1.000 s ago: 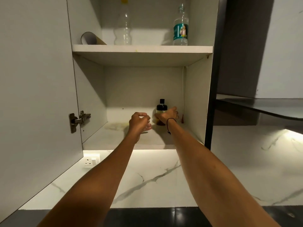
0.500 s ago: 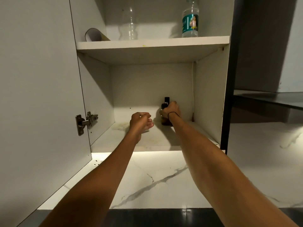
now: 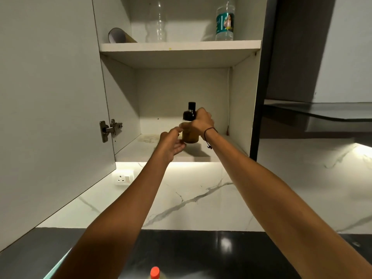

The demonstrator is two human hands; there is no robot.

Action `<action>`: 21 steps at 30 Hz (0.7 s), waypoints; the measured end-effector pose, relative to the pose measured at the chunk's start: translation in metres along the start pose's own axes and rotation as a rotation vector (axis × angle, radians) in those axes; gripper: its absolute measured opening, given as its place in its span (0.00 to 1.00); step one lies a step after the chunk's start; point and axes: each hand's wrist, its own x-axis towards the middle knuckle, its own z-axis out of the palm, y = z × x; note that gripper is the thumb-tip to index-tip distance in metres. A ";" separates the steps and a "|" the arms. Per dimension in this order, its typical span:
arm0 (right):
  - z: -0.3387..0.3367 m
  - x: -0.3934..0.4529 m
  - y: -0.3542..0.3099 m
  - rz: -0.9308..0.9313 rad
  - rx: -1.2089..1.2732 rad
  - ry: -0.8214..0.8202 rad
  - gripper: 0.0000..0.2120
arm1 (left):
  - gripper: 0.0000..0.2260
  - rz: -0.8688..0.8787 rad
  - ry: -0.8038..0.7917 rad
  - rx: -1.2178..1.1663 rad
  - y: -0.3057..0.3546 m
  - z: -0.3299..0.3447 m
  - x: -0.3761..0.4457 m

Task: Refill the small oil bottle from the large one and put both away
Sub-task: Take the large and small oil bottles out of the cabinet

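Note:
The small oil bottle (image 3: pixel 189 135), amber with a black pump cap, is inside the open wall cabinet just above the lower shelf (image 3: pixel 141 151). My right hand (image 3: pixel 201 122) grips it around the neck and upper body. My left hand (image 3: pixel 172 144) is under and beside the bottle's base, palm up with fingers relaxed, touching or nearly touching it. At the bottom edge, the red cap of the large oil bottle (image 3: pixel 155 273) shows above the dark counter; its body is cut off by the frame.
The cabinet door (image 3: pixel 50 107) stands open at left with a metal hinge (image 3: pixel 109 129). The upper shelf (image 3: pixel 181 47) carries a clear bottle (image 3: pixel 159 23), a labelled bottle (image 3: pixel 225 21) and a paper roll (image 3: pixel 117 35). A wall socket (image 3: pixel 123 178) sits below; a dark hood (image 3: pixel 318 113) is at right.
My right hand closed around the small bottle and lifted it forward off the shelf's back. My left hand opened and moved right, under the bottle. The view tilted down, revealing the red cap.

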 end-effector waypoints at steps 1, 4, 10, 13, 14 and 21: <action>-0.004 -0.008 -0.004 -0.019 0.010 -0.003 0.33 | 0.20 -0.022 -0.017 -0.040 0.001 -0.001 -0.010; -0.018 -0.036 -0.013 -0.076 0.023 -0.020 0.32 | 0.20 -0.065 -0.073 -0.179 0.001 -0.005 -0.044; -0.038 -0.102 -0.005 -0.145 0.059 -0.068 0.34 | 0.17 -0.103 -0.074 -0.351 -0.026 -0.016 -0.119; -0.040 -0.136 0.010 -0.135 0.083 -0.092 0.34 | 0.13 -0.142 -0.049 -0.443 -0.053 -0.020 -0.148; -0.039 -0.148 0.016 -0.128 0.074 -0.103 0.34 | 0.14 -0.171 -0.038 -0.482 -0.064 -0.021 -0.157; -0.014 -0.208 0.074 -0.088 0.024 -0.183 0.36 | 0.24 -0.339 0.033 -0.662 -0.153 -0.023 -0.183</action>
